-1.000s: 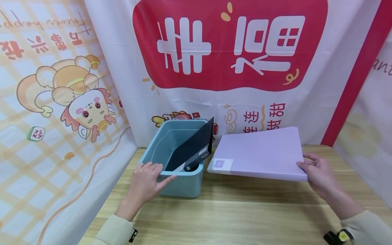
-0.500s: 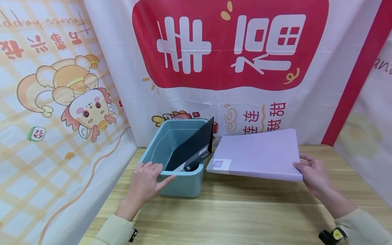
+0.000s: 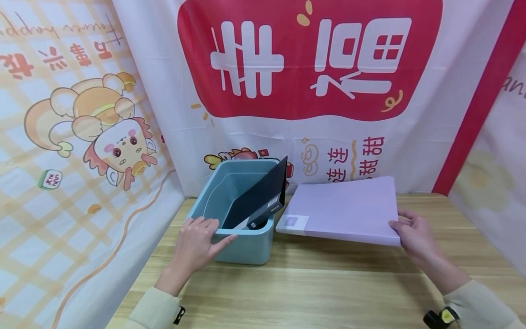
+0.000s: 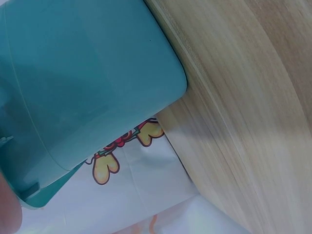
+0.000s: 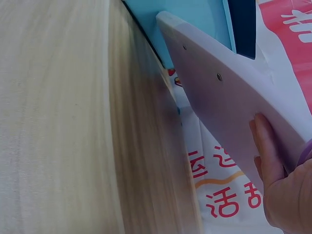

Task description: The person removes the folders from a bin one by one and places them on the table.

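My left hand [image 3: 196, 244] grips the near rim of a teal plastic storage bin [image 3: 246, 249], fingers over the edge and thumb along the outside. A black ring binder [image 3: 259, 196] leans inside the bin, its upper corner sticking out past the right wall. My right hand [image 3: 417, 235] pinches the right end of a lilac file folder [image 3: 345, 208], thumb on top and fingers underneath. In the right wrist view the underside of the folder shows two small metal-rimmed holes. The folder is raised off the table, its labelled left end close beside the bin.
A wood-grain table [image 3: 328, 292] carries the bin. A white printed cloth [image 3: 156, 114] hangs behind it, and a checked cartoon cloth [image 3: 78, 183] covers the left side.
My right hand has moved a little to the left and down with the folder, bringing it slightly nearer the bin. The left hand and bin have stayed still.
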The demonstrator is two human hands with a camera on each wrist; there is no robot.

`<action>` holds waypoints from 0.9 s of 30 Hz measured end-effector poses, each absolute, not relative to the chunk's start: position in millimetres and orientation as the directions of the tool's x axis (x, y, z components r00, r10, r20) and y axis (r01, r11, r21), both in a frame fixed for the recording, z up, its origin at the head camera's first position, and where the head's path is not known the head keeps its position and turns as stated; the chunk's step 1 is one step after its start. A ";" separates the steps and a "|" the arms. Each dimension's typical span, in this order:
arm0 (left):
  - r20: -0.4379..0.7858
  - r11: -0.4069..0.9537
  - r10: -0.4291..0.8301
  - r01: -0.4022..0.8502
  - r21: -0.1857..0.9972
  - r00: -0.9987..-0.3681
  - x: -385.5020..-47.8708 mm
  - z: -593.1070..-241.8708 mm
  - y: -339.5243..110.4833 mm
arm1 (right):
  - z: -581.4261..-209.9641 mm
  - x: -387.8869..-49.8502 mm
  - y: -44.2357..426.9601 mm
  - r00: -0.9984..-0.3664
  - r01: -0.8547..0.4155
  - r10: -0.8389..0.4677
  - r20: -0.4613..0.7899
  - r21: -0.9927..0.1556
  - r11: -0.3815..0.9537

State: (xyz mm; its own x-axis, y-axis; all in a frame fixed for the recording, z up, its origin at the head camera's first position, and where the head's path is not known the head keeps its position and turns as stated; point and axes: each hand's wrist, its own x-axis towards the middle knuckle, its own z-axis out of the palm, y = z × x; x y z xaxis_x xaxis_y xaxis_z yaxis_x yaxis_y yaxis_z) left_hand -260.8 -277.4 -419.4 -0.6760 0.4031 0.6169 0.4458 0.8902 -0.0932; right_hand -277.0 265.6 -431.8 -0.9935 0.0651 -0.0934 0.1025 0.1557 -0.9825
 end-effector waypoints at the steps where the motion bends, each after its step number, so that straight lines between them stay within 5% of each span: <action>1: 0.617 0.890 0.403 0.447 -0.092 -0.676 -260.9 -419.5 -277.3 | -432.4 -276.2 266.0 -0.993 0.109 0.064 -0.100 -0.981 0.161; 27: 0.617 0.891 0.403 0.444 -0.096 -0.676 -259.5 -418.4 -276.7 | -448.9 -260.3 252.1 -0.990 0.133 0.063 -0.123 -0.973 0.191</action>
